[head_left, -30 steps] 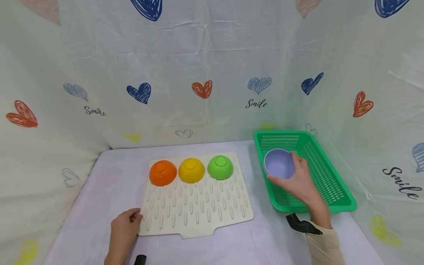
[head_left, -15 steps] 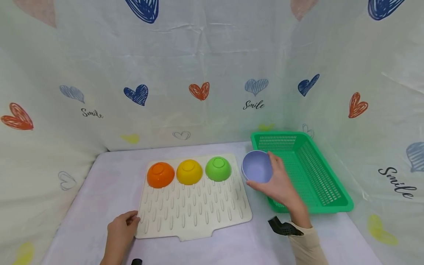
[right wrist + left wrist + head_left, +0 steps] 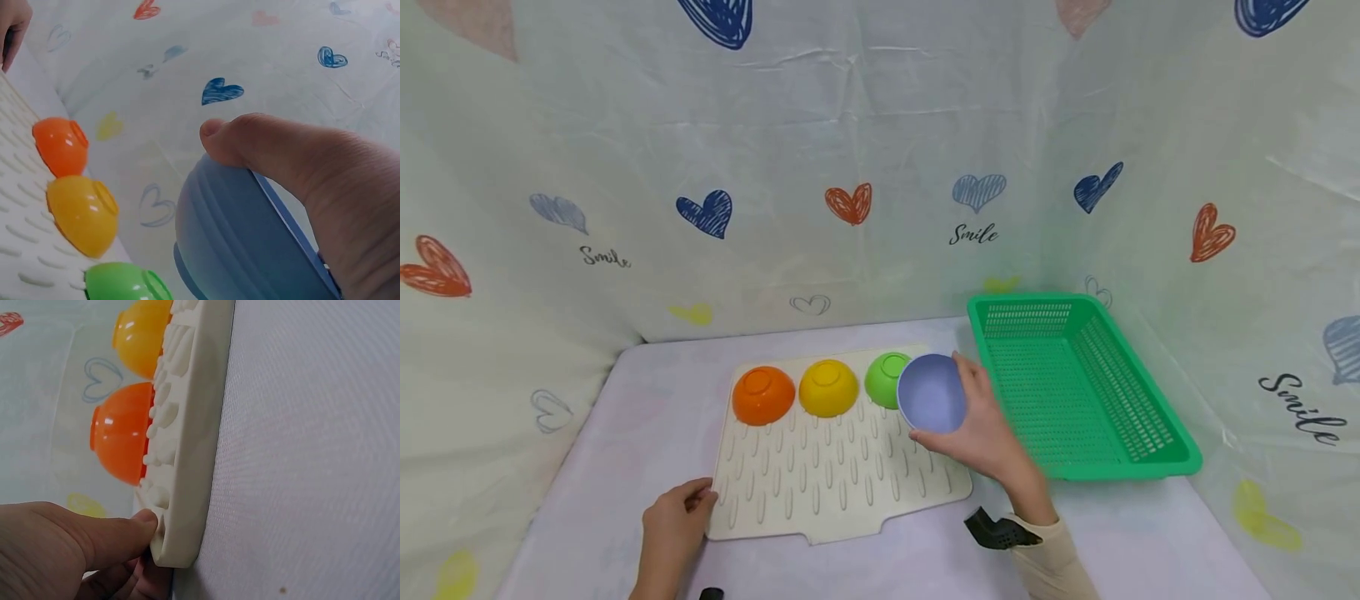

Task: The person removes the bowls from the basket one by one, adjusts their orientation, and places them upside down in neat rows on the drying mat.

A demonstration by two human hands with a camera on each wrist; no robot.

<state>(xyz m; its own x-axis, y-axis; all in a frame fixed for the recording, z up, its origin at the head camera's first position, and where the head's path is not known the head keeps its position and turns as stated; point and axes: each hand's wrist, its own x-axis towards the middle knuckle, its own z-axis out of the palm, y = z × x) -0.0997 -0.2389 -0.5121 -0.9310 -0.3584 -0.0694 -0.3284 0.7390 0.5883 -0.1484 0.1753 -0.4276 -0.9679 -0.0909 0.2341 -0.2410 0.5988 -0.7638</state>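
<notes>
My right hand [image 3: 988, 433] grips a lavender bowl [image 3: 932, 393] by its rim, thumb on one side and fingers on the other. The bowl's inside faces the head camera, and it hangs over the right part of a cream ridged draining board [image 3: 835, 496]. In the head view it covers part of an upturned green bowl [image 3: 882, 379]. Beside that, a yellow bowl [image 3: 828, 388] and an orange bowl [image 3: 763, 396] also rest upside down along the board's back. My left hand [image 3: 672, 525] pinches the board's near left corner, its thumb [image 3: 125, 536] on the top edge.
A green perforated plastic basket [image 3: 1086, 473] stands on the right of the table, close beside the board. White cloth [image 3: 632, 433] covers the table. A curtain printed with hearts [image 3: 850, 125] encloses the back and sides.
My right hand has carried the lavender bowl leftward, from over the green basket to above the draining board's right side. The left hand stays at the board's corner.
</notes>
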